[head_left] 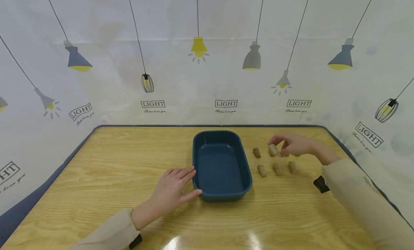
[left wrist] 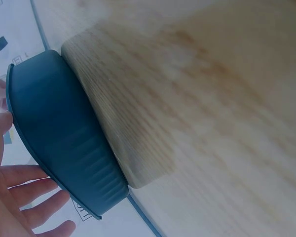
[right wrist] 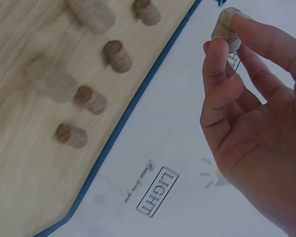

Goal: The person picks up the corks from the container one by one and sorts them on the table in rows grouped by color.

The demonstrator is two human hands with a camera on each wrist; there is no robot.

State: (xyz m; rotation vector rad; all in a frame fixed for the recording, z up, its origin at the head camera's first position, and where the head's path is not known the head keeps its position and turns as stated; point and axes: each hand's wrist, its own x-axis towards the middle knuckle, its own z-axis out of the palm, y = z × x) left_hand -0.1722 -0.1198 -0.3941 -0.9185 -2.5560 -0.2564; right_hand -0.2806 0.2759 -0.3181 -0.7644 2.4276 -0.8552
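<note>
A cork [head_left: 273,150] is pinched between the thumb and fingers of my right hand [head_left: 292,144], above the table to the right of the baking dish. The right wrist view shows that cork [right wrist: 228,30] at the fingertips, pale and speckled. My left hand [head_left: 173,187] rests at the left side of the deep blue baking dish [head_left: 221,198], fingers and thumb spread along its rim. From the left wrist, the fingers [left wrist: 34,192] lie loosely against the dish's outer edge. Inside the dish only its bare blue floor shows.
More corks stand in two rows right of the dish, among them a darker cork [head_left: 257,152] and a front-row cork [head_left: 277,168]. My right hand partly hides the back row. The wooden table [head_left: 136,149] ends at a lamp-printed backdrop [head_left: 181,74].
</note>
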